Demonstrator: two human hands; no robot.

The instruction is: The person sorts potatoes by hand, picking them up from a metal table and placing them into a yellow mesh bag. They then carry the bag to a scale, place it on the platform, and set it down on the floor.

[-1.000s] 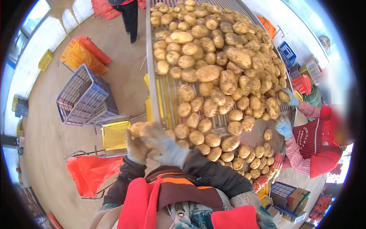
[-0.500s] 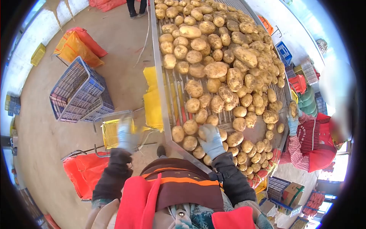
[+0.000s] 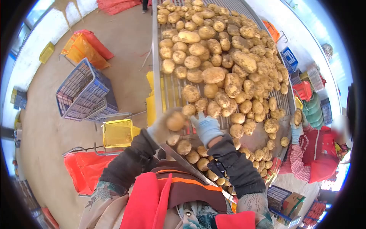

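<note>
As two hands [image 3: 157,129] [image 3: 208,130] work, one potato [image 3: 175,121] held

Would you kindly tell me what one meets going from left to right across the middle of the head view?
Blue crate, left hand holding a potato, right hand, co-worker's gloved hand.

Tan potatoes [image 3: 213,75] wear dark-brown smudges, the right hand [image 3: 207,129] a pale-blue glove [image 3: 210,134], the left hand [image 3: 160,128], blurred to my eye, a seemingly greyish one, a maroon apron [image 3: 196,195] orange bands [image 3: 190,184], a co-worker's sleeve [image 3: 298,161] pink checks, and a crate [image 3: 97,89] blue lattice.
</note>
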